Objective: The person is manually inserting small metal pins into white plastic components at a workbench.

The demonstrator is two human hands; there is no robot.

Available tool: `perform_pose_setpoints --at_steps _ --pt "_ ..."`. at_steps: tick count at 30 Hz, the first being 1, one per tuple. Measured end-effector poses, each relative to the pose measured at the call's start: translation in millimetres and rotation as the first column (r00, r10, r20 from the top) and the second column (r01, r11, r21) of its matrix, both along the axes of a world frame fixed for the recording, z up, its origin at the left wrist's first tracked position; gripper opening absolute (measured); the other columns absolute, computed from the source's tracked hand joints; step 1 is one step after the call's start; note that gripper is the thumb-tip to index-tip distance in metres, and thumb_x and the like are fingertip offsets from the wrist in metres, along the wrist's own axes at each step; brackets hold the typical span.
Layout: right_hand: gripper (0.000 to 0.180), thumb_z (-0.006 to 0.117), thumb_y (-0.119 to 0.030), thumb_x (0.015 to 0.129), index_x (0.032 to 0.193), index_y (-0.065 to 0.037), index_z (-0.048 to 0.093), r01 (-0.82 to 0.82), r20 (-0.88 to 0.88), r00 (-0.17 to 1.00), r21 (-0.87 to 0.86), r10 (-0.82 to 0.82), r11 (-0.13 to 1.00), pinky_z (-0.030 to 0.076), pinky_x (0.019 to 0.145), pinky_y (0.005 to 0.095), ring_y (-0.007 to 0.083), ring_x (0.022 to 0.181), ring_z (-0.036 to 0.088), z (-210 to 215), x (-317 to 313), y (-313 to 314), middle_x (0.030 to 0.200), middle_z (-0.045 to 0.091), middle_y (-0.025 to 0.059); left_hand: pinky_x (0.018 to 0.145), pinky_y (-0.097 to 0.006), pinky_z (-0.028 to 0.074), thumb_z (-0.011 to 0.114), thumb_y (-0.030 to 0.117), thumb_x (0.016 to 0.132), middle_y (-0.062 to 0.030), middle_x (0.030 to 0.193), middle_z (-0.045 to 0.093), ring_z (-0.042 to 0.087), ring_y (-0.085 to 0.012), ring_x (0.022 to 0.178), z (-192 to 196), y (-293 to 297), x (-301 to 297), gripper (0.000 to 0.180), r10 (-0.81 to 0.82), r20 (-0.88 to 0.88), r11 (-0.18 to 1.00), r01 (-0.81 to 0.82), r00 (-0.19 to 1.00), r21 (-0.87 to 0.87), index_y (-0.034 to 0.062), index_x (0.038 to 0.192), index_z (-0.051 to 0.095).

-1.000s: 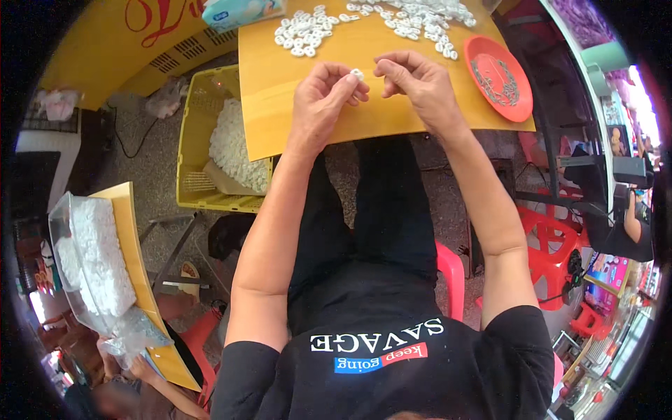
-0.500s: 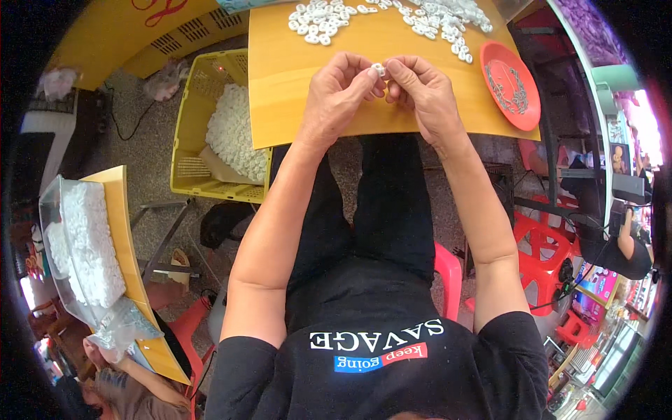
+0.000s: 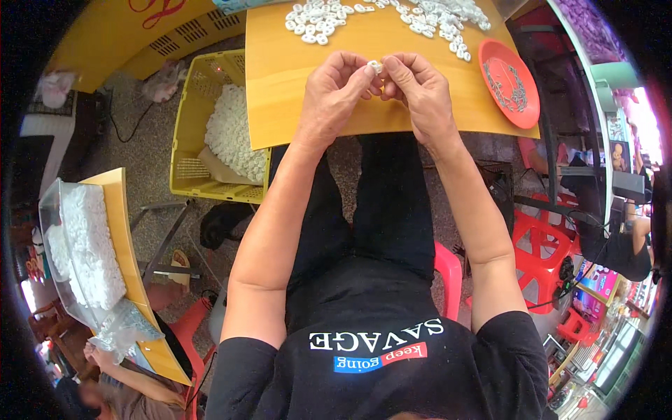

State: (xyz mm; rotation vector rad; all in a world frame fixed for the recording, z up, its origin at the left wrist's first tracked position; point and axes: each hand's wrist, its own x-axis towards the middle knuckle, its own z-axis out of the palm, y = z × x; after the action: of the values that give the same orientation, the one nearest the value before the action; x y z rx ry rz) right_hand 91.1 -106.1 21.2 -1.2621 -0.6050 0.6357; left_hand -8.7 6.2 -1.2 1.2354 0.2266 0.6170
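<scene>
Over the near part of the wooden table, a small white plastic piece (image 3: pixel 376 67) is pinched between the thumb and fingers of my left hand (image 3: pixel 334 94). It looks like the loose two-holed oval pieces (image 3: pixel 313 22) scattered at the table's far side. Close against it, the thumb and fingertips of my right hand (image 3: pixel 423 94) are closed together; whatever they grip is hidden. To the right of my hands, a red plate (image 3: pixel 526 112) carries several small grey metal screws or pins (image 3: pixel 518 94).
The table (image 3: pixel 280 112) ends just before my lap. A second heap of white pieces (image 3: pixel 448 17) lies far right. Left stands a yellow crate (image 3: pixel 183 133) of white parts. Lower left, a side table (image 3: pixel 115 210) bears a clear bin (image 3: pixel 52 210), with a co-worker's arm (image 3: pixel 143 381) nearby.
The white piece has turned slightly between my fingers, while both hands keep almost the same place. At lower left, the co-worker's hand has drawn back a little from the plastic bag.
</scene>
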Motion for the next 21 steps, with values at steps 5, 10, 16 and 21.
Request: perform_pose_setpoints --at_steps 5,10,16,21 --pt "0.021 0.065 -0.02 0.092 0.097 0.001 0.062 -0.002 0.046 0.999 -0.017 0.003 1.0 0.047 0.06 0.0201 0.005 0.064 0.053 -2.3 -0.9 2.0 0.078 0.062 0.0013 0.065 -0.022 0.049 0.062 0.016 0.093 -0.0052 0.081 0.066 0.063 -0.0097 0.073 -3.0 0.5 0.4 0.018 0.002 0.015 1.0 -0.002 1.0 0.0 -0.001 0.096 0.058" --pt "0.02 0.064 -0.017 0.092 0.095 0.002 0.062 0.028 0.125 0.992 -0.013 -0.027 1.0 0.046 0.059 0.0195 0.0053 0.063 0.053 -0.2 -4.3 3.9 0.076 0.061 0.0005 0.064 -0.022 0.049 0.062 0.016 0.093 -0.0052 0.081 0.065 0.063 -0.0097 0.072 -1.1 -0.6 -0.1 0.018 0.009 0.017 1.0 -0.009 1.0 -0.007 -0.0009 0.096 0.058" --pt "0.015 0.065 -0.015 0.091 0.091 -0.001 0.063 0.085 0.32 0.945 -0.022 -0.074 0.996 0.047 0.058 0.02 0.0049 0.063 0.054 -0.9 -5.6 3.7 0.074 0.062 -0.0002 0.064 -0.023 0.05 0.062 0.017 0.093 -0.0065 0.08 0.066 0.063 -0.0106 0.072 -2.5 0.3 -0.6 0.019 0.017 0.025 1.0 -0.018 1.0 0.015 -0.0018 0.096 0.058" --pt "0.014 0.066 -0.015 0.09 0.089 -0.002 0.064 0.101 0.312 0.946 -0.023 -0.089 0.995 0.048 0.057 0.0201 0.0048 0.064 0.055 -8.6 -4.3 7.7 0.073 0.062 -0.0005 0.067 -0.024 0.053 0.061 0.014 0.093 -0.0083 0.081 0.067 0.064 -0.0124 0.072 0.4 -0.1 0.9 0.018 0.013 0.006 1.0 -0.013 1.0 -0.021 -0.0039 0.096 0.058"
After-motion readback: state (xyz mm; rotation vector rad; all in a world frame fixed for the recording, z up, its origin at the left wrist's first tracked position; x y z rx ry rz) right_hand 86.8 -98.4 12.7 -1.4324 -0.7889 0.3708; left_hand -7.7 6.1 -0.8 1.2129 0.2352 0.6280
